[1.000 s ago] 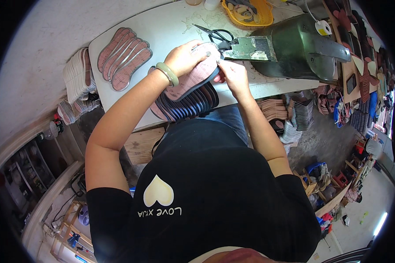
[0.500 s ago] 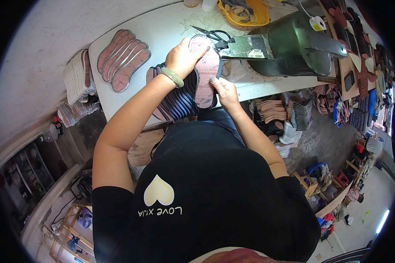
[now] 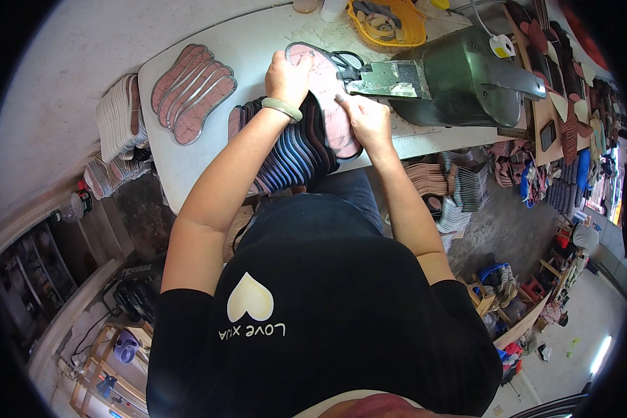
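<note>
A pink insole (image 3: 325, 80) with a dark edge lies slanted across both hands, its wide end far and left, its narrower end near and right. My left hand (image 3: 289, 78) grips the far left side, thumb on top. My right hand (image 3: 368, 120) pinches the right edge around its middle, thumb on top and fingers partly hidden. The insole's right edge is at the tip of a green sewing machine's arm (image 3: 390, 79); the contact point is hidden. Black-handled scissors (image 3: 350, 58) lie just beyond. Beneath and left of my hands is a row of dark-edged insoles (image 3: 289, 159).
Several pink insoles (image 3: 195, 94) lie fanned at the table's left. A yellow basket (image 3: 411, 29) of scraps stands at the back. The machine body (image 3: 460, 76) fills the right side. Striped stacks (image 3: 463, 184) rest below the table at right, more (image 3: 122, 115) at far left.
The insole has turned, its far end swinging left and its near end right. My right hand has moved up along its edge; my left hand remains on the far end.
</note>
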Demonstrator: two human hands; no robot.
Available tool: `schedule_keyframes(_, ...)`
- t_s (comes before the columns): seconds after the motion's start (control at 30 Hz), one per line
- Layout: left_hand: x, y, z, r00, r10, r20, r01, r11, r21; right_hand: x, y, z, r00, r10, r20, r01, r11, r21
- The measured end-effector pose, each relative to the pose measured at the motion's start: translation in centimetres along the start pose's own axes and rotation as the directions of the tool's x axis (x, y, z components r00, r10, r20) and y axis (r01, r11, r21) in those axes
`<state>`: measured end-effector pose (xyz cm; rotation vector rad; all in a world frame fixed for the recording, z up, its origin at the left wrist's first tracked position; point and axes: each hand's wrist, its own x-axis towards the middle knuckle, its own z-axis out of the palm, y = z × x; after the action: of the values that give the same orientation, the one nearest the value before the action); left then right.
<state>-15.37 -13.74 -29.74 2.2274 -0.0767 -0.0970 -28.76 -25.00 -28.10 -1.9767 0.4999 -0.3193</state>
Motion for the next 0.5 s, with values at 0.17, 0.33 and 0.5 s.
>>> schedule_keyframes(0.17, 0.9, 0.5, 0.2, 0.993, -0.108, -0.056, 0.103, 0.991, -0.09, -0.4, 3.4, -1.8, 0.912, 0.212, 0.352, -0.339, 0.871, 0.356)
schedule_keyframes(0.33, 2.2, -0.1, 0.7, 0.983, -0.163, -0.086, 0.149, 0.978, -0.147, -4.4, 1.9, -1.7, 0.694, 0.22, 0.686, -0.697, 0.445, 0.563)
schedule_keyframes(0.5, 3.2, -0.5, 1.1, 0.969, -0.247, -0.025, 0.238, 0.952, -0.194, -3.5, 1.5, -0.1, 0.809, 0.308, 0.5, -0.584, 0.513, 0.629)
